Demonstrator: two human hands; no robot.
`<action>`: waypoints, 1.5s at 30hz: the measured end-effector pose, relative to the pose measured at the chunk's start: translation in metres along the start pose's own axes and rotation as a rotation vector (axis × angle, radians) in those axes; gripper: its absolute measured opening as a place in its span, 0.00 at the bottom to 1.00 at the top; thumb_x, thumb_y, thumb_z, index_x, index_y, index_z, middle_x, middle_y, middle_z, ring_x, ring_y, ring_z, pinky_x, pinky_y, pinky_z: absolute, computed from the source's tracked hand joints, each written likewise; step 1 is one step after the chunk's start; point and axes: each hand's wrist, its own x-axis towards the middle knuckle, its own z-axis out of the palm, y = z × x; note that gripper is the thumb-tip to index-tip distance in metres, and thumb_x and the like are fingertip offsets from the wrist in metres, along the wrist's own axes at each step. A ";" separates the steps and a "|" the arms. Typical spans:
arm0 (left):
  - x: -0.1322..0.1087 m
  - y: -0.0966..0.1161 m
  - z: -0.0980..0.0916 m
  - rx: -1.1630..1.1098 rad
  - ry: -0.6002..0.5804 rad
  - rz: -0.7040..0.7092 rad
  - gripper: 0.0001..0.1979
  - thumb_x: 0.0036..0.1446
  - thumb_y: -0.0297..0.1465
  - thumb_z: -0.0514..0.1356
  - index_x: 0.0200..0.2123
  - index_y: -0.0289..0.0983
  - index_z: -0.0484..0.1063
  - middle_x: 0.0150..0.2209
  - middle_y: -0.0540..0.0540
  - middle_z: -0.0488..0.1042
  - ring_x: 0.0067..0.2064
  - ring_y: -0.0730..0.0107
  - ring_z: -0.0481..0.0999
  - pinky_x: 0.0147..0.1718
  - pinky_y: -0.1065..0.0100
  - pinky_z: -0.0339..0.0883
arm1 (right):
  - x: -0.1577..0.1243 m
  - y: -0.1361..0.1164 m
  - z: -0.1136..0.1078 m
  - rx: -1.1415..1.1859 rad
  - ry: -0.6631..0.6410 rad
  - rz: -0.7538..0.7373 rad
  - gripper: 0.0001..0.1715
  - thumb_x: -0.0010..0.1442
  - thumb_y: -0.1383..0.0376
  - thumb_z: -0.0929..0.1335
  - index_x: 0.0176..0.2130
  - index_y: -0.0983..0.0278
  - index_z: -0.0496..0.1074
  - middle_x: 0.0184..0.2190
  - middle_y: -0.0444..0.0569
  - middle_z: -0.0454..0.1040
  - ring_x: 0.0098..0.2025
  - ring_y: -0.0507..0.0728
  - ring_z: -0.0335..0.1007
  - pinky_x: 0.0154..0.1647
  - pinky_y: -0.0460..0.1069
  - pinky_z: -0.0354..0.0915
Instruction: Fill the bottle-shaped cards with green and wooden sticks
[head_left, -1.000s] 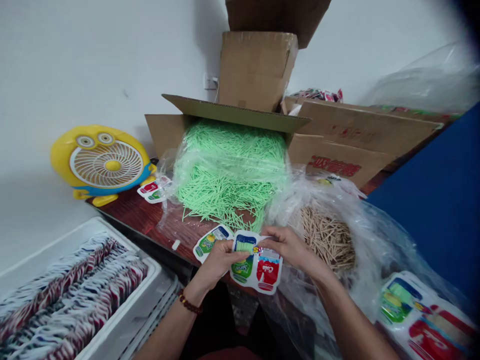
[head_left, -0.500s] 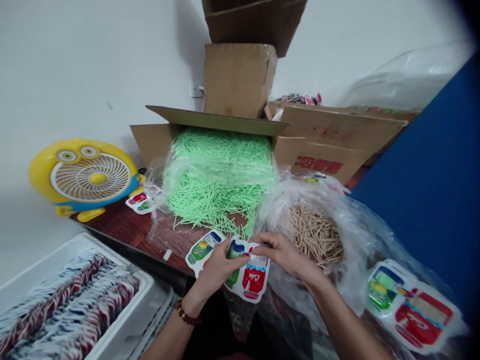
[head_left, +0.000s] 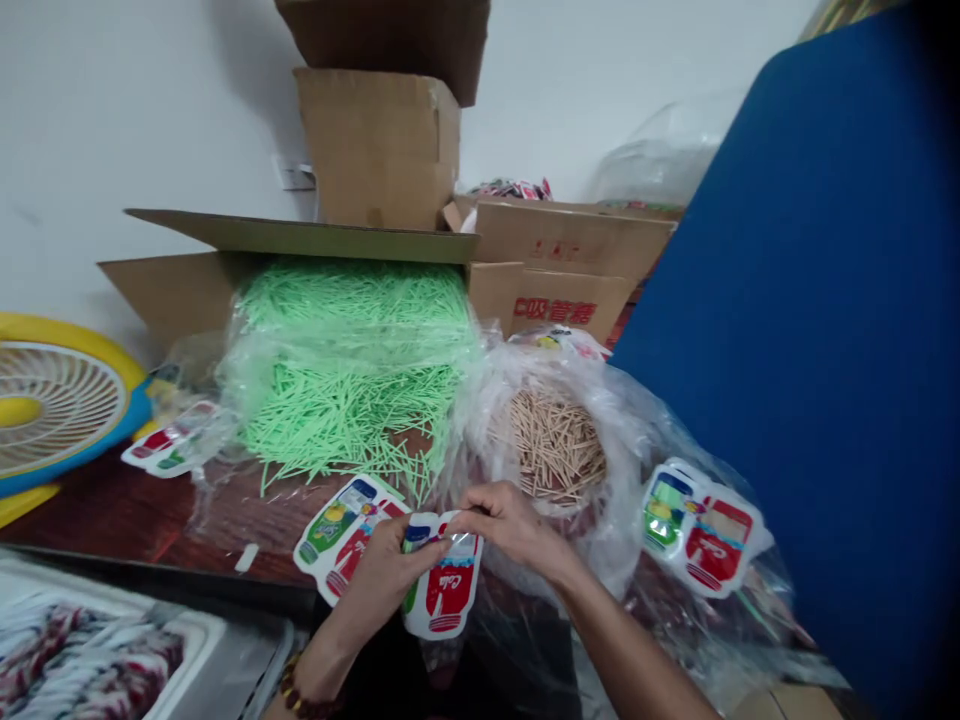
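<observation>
With the held packet (head_left: 450,595) as clock centre, another packet (head_left: 337,530) lies near ten o'clock and green sticks (head_left: 360,400) at eleven; the left hand (head_left: 379,570), nearly closed, grips the held packet's left side; the right hand (head_left: 502,525) pinches its top edge, any stick there hidden; brown sticks (head_left: 555,445) sit towards one. The step seems to be working that edge, which calls for a steady left grip.

With my left hand (head_left: 384,572) and right hand (head_left: 504,522) I hold a flat, glossy white-bordered packet (head_left: 450,588), its red Cola panel showing, its green-and-blue panel partly behind my left fingers, just beside a red-and-green white-bordered packet (head_left: 347,535) sitting aslant
</observation>
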 end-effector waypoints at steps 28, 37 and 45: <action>-0.006 -0.008 0.023 -0.102 0.002 -0.182 0.11 0.46 0.38 0.68 0.27 0.35 0.76 0.24 0.50 0.78 0.25 0.66 0.75 0.24 0.72 0.67 | -0.029 0.119 -0.158 -1.205 0.185 0.211 0.18 0.61 0.69 0.60 0.44 0.59 0.76 0.51 0.56 0.67 0.52 0.64 0.57 0.51 0.56 0.53; -0.004 -0.007 0.027 -0.124 -0.027 -0.173 0.10 0.47 0.37 0.68 0.27 0.35 0.75 0.25 0.50 0.79 0.26 0.68 0.76 0.24 0.74 0.66 | -0.022 0.129 -0.161 -1.324 0.128 0.114 0.15 0.62 0.68 0.62 0.45 0.61 0.74 0.58 0.56 0.61 0.59 0.66 0.49 0.56 0.59 0.48; -0.006 -0.005 0.024 -0.163 0.015 -0.182 0.11 0.47 0.37 0.68 0.27 0.34 0.76 0.26 0.48 0.80 0.27 0.64 0.77 0.27 0.69 0.69 | -0.024 0.137 -0.167 -1.101 0.136 0.059 0.17 0.62 0.71 0.60 0.46 0.62 0.73 0.56 0.54 0.64 0.64 0.61 0.44 0.60 0.56 0.45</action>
